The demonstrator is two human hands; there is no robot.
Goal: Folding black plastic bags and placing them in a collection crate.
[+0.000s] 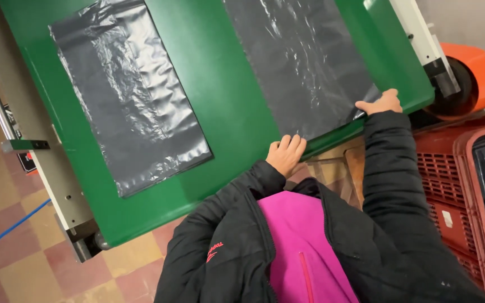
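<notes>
Looking down from the head camera, a black padded jacket (388, 224) open over a magenta top (298, 247) fills the 6 o'clock sector. At about 5 o'clock a red plastic crate (450, 168) stands beside the person, with dark folded sheets inside it. The left hand (285, 155) lies just above centre, fingers together and curled over the near edge of the green conveyor belt (220, 84); it rests there flat and clasps nothing that can be seen, likely as a brace at the table's rim. At 2 o'clock from it, the right hand (381, 103) presses its fingertips on the near corner of the right grey plastic bag (304, 62). Whether it pinches the film or only pins it flat cannot be told; either way the corner is the natural place to take hold of so thin a sheet. That bag lies flat on the belt, running away toward 12 o'clock. A second grey plastic bag (136, 95), well apart toward 10 o'clock, lies flat and untouched. Beyond, at 2 o'clock, an orange roller (478, 70) sits at the belt's end; a grey side rail (35, 129) borders the machine at 9 o'clock above the checked tile floor (12, 264).
</notes>
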